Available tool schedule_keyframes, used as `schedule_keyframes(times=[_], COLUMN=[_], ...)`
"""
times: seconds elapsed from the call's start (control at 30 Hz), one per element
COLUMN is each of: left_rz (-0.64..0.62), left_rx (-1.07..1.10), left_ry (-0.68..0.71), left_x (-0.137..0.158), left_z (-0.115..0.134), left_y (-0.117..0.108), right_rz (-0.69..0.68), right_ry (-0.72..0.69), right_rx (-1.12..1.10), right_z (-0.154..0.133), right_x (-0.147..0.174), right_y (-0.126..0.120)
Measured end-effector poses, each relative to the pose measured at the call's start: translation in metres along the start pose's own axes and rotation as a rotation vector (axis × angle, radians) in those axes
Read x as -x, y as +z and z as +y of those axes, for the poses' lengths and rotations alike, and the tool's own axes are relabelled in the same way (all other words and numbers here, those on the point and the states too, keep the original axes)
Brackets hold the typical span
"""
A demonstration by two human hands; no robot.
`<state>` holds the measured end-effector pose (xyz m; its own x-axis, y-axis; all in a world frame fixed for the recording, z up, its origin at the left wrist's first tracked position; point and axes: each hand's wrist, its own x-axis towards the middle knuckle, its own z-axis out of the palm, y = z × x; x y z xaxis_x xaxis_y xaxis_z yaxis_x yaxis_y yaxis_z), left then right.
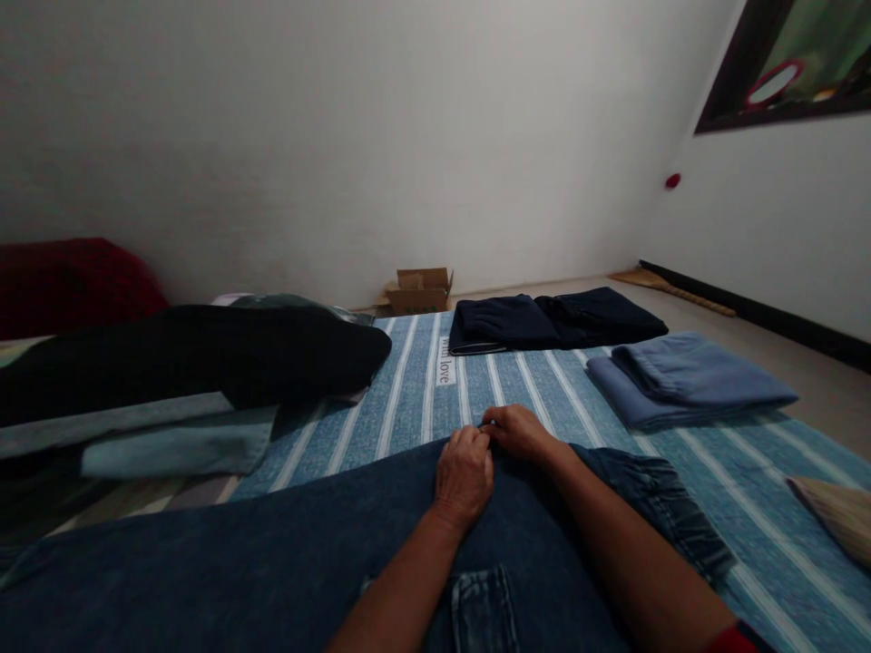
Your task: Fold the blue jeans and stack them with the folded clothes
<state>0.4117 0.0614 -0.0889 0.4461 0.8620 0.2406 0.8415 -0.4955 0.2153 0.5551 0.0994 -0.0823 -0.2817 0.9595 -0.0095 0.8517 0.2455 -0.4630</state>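
Both hands, jeans beneath

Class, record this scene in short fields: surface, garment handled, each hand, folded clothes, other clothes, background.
Surface: white-striped blue sheet
Garment handled: dark denim garment, spread out
Left hand: curled at its far edge
Right hand: beside the left, at the same edge
Folded clothes: navy clothing; blue-grey garment
Other clothes: heap at left, including black garment
Background: open cardboard box, pale wall
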Motion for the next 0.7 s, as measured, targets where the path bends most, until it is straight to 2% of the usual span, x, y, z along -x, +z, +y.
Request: schedule_keyframes(times=[0.17, 0.3, 0.47, 0.7], left_rz=[0.001, 0.009, 0.011, 0.03], left_rx=[0.002, -0.012, 0.0, 0.001], left_ry=[-0.026, -0.032, -0.052, -0.064], left_x=[0.002, 0.003, 0.002, 0.001], left_z=[0.001, 0.002, 0.005, 0.009], left_y=[0.003, 0.004, 0.002, 0.003], right_rz=[-0.038, -0.149, -0.259, -0.256], right_ry=[-0.01, 0.0, 0.072, 0.216], right_rx=[-0.034, -0.042, -0.028, 0.094], right_z=[0.005, 0.015, 0.033, 0.053], right_x=[-0.002, 0.004, 0.034, 0.076], right_y=[-0.003, -0.018, -0.045, -0.057])
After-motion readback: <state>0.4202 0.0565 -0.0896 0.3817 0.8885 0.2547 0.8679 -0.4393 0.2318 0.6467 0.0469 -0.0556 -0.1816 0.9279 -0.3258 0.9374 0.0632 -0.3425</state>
